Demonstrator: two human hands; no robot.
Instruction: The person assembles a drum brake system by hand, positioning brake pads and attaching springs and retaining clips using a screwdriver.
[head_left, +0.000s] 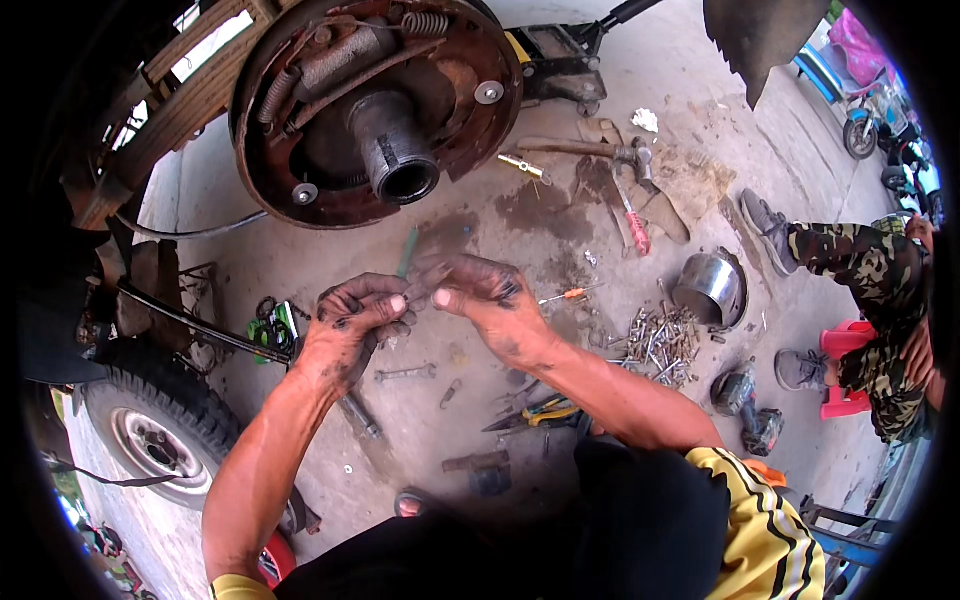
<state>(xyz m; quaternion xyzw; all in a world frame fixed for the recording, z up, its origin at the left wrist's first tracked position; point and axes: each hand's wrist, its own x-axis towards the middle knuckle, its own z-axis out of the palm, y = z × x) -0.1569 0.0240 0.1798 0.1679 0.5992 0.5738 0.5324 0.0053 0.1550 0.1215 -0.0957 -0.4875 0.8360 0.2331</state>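
Observation:
My left hand (355,325), smeared with grease, has its fingers curled in a pinch at the base of a thin green piece (409,248). My right hand (485,300) meets it from the right, thumb and fingers drawn together around something small and blurred that I cannot make out. Above both hands is a rusty brake backing plate (275,170) with springs and a greasy protruding hub tube (395,150). On the concrete floor below lie a small wrench (405,371), a loose pile of bolts (660,345) and pliers (550,410).
A jack (560,60), hammer (635,155), red-handled screwdriver (632,215), metal drum (705,295) and cordless drill (735,390) lie around. A wheel (140,450) is at the left. A person in camouflage trousers (830,250) sits at the right beside a red stool (845,340).

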